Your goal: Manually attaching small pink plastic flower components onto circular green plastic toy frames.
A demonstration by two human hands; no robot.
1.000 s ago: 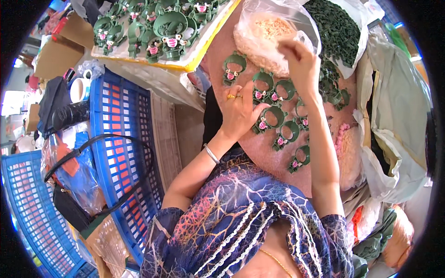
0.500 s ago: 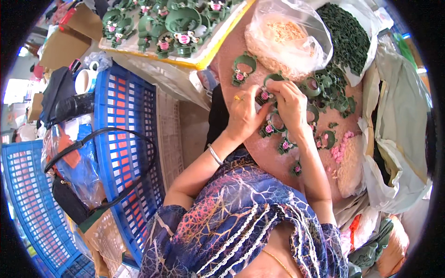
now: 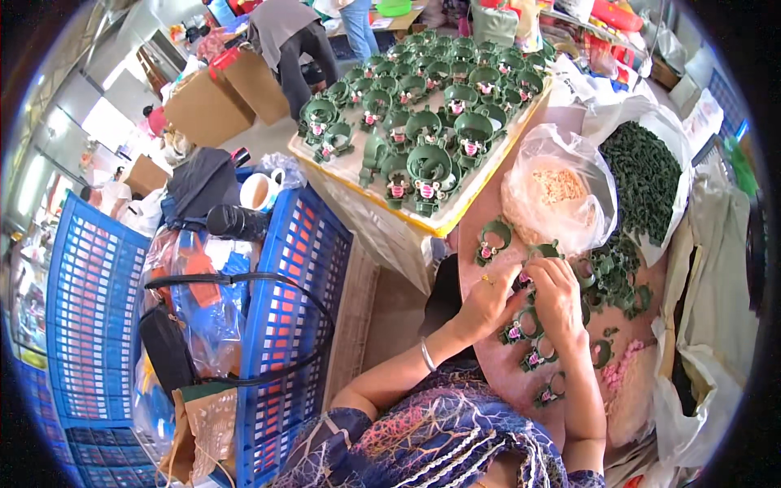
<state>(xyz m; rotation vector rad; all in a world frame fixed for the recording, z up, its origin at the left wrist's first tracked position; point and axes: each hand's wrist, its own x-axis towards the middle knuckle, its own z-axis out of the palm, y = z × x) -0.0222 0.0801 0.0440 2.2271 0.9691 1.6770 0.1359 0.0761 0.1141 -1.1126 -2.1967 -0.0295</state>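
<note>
Both hands meet over the pinkish table (image 3: pixel 476 268). My left hand (image 3: pixel 486 307), closed in a pinch, and my right hand (image 3: pixel 556 298), its fingers bent, hold a small green plastic ring piece (image 3: pixel 543 250) with a pink striped part on its front. My fingers cover most of it. A similar ring piece (image 3: pixel 493 241) stands just beyond my left hand. More finished-looking ones, such as a ring piece (image 3: pixel 538 355), lie below and between my wrists. To the right of my right hand sits a pile of plain green parts (image 3: pixel 616 272).
A clear bag of cream-coloured bits (image 3: pixel 561 189) and a white sack of dark green pieces (image 3: pixel 643 175) stand at the back right. Pink bits (image 3: pixel 622 362) lie at the right. A white foam box (image 3: pixel 366 183) carries several ring pieces. Blue crates (image 3: pixel 281 325) stand left; a person (image 3: pixel 293 49) bends beyond.
The whole view has tilted up and leftward, so the foam box and the person behind it show more. My hands stay together on the ring piece.
</note>
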